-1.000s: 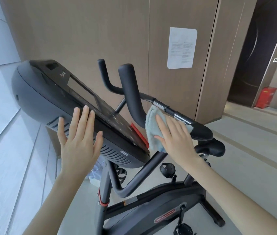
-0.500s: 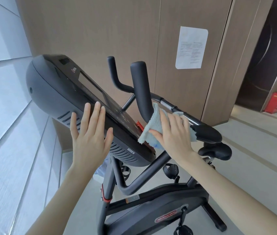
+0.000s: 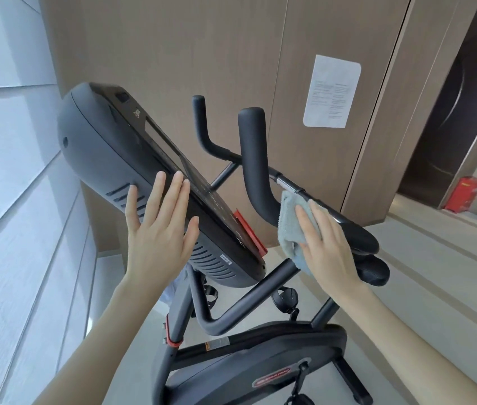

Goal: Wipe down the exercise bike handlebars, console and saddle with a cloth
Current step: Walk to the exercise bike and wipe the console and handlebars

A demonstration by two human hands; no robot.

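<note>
The black exercise bike's large console (image 3: pixel 105 147) tilts up at the left. My left hand (image 3: pixel 159 229) lies flat with straight fingers against the console's near side edge. Right of the console rise the black handlebars (image 3: pixel 256 165), curving down into a horizontal bar. My right hand (image 3: pixel 326 247) presses a light blue cloth (image 3: pixel 289 226) with flat fingers against that bar, just below the upright grip. The black saddle (image 3: pixel 374 271) shows partly behind my right hand.
A pale panelled wall runs along the left and a wooden panel wall with a paper notice (image 3: pixel 332 92) stands behind the bike. The bike's frame and flywheel housing (image 3: pixel 260 358) sit below my arms. A red box (image 3: pixel 462 194) stands by the dark doorway at right.
My right hand and the cloth slid a little to the right and down along the handlebar. My left hand stays flat on the console edge. The view shifted left.
</note>
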